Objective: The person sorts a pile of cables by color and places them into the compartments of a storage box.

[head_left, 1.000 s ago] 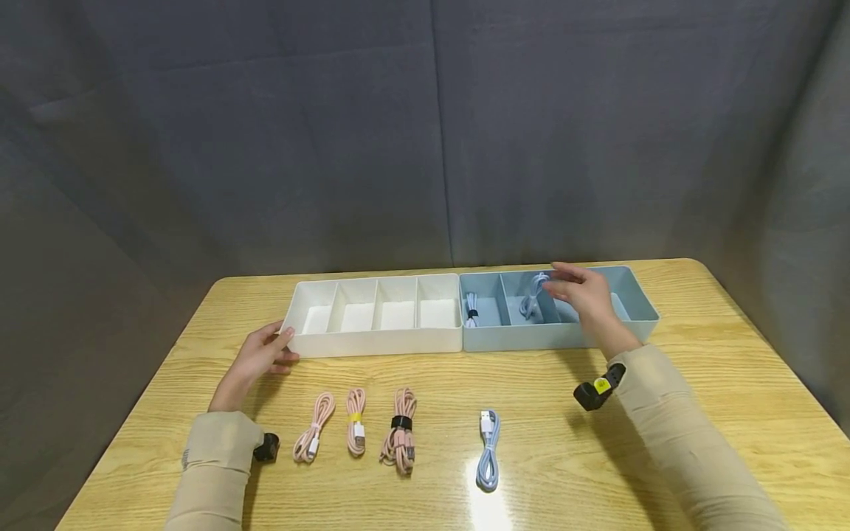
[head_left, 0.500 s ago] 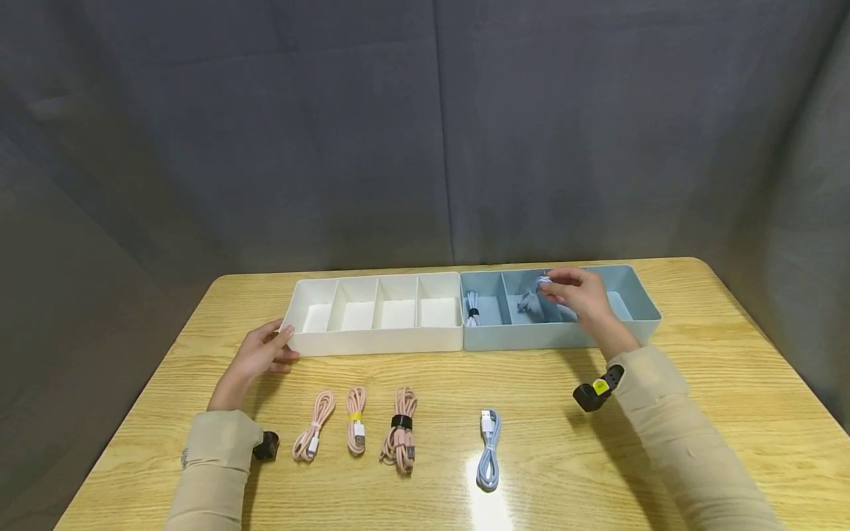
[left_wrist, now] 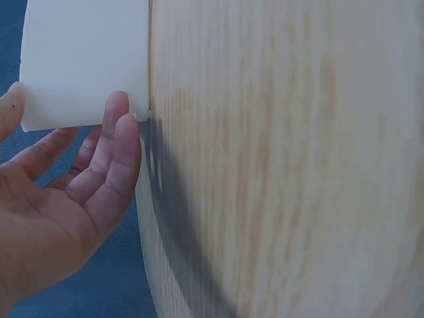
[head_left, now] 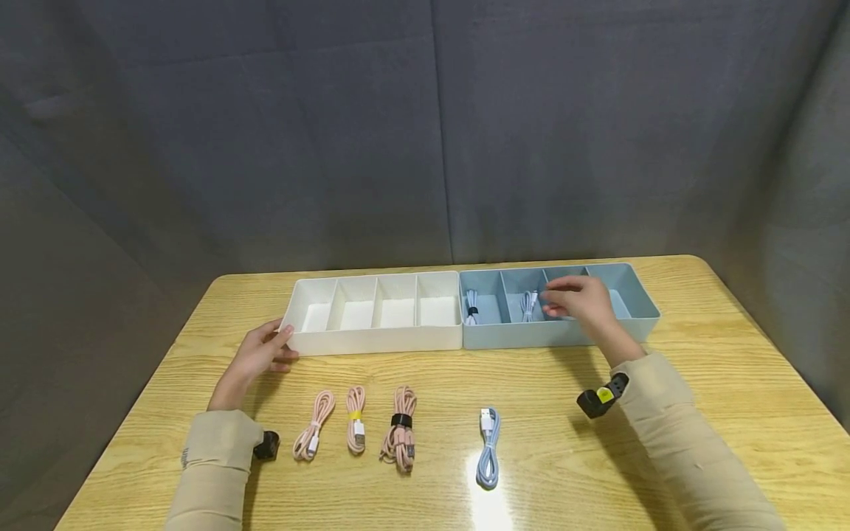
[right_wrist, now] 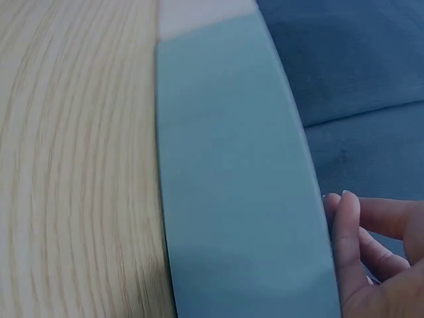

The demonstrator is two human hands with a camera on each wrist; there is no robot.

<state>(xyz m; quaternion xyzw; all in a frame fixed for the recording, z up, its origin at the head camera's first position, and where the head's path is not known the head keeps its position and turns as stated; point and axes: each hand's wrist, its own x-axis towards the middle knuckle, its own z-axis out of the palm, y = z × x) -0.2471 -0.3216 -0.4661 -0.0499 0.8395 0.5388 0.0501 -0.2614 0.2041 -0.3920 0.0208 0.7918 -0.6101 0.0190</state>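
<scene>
My left hand rests at the left end of a white divided box, thumb by its rim. In the left wrist view, the loosely bent fingers lie against the box's lower corner. My right hand hovers over the adjoining blue divided box, fingertips bent close together with nothing seen between them. Just left of them, a coiled light-blue cable sits in the second compartment. Another light-blue cable with a black tie occupies the first. The right wrist view hides the box's inside behind its front wall.
On the wooden table in front lie a pink cable, a pink cable with a yellow tie, a pink bundle with a black tie and a light-blue cable. A dark curtain hangs behind.
The light-blue cable has gone from upright by my right fingertips to lying lower in the second compartment. My right hand has dipped slightly and come away from it. The left hand stays put.
</scene>
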